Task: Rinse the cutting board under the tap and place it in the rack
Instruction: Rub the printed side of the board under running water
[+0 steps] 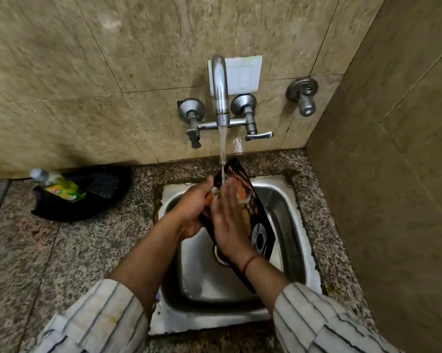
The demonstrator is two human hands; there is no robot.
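A thin dark cutting board [259, 222] with an orange and white print stands tilted over the steel sink [286, 200]. Water runs from the wall tap [221, 98] onto its upper end. My left hand [192, 210] grips the board's left edge from behind. My right hand [230, 225] lies flat on the printed face, fingers together and pointing up toward the stream. The board's lower part is hidden behind my right wrist. No rack is in view.
A black pan [82, 197] holding a green dish-soap bottle [59, 187] and a dark scrub pad [104, 186] sits on the speckled counter [62, 263] at the left. Tiled walls close in behind and on the right. A spare valve [304, 98] sticks out right of the tap.
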